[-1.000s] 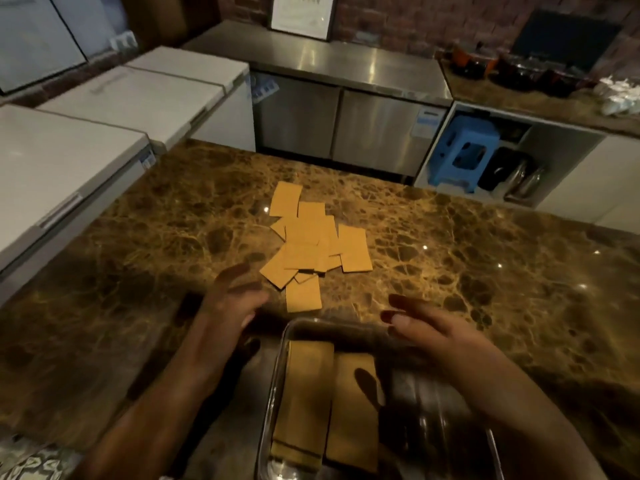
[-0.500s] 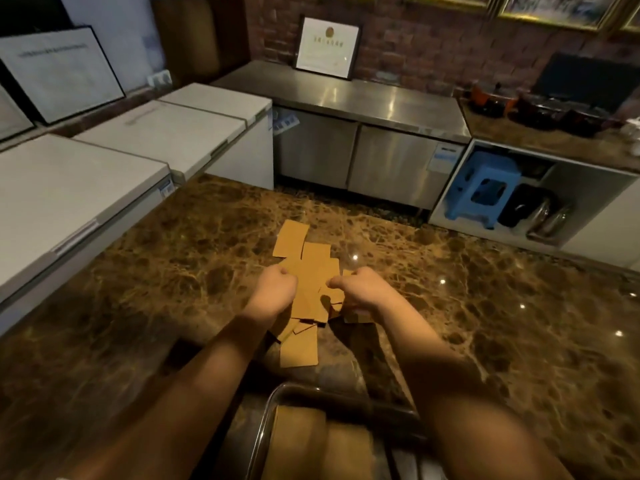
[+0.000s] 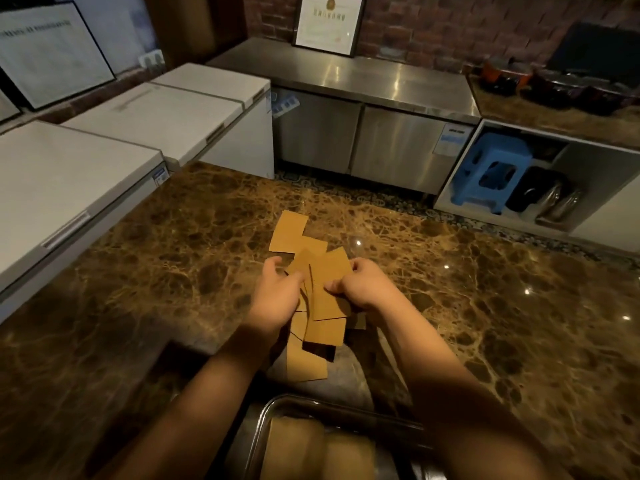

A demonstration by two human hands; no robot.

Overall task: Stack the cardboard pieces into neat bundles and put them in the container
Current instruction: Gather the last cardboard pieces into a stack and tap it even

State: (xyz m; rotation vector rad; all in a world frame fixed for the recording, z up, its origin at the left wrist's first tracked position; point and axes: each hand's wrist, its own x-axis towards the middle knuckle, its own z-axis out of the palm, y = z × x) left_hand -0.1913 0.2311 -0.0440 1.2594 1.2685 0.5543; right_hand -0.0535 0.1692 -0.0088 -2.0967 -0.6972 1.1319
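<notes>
Both hands gripped the loose cardboard pieces [image 3: 323, 271] over the marble counter [image 3: 173, 258]: left hand [image 3: 278, 294] and right hand [image 3: 360, 289] clamped on opposite edges. Stacked bundles [image 3: 322, 452] lay in the container [image 3: 263, 420] nearer the person.

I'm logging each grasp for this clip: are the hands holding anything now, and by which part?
Both hands hold a loose bunch of cardboard pieces: the left hand grips its left edge, the right hand pinches its right edge.
</notes>
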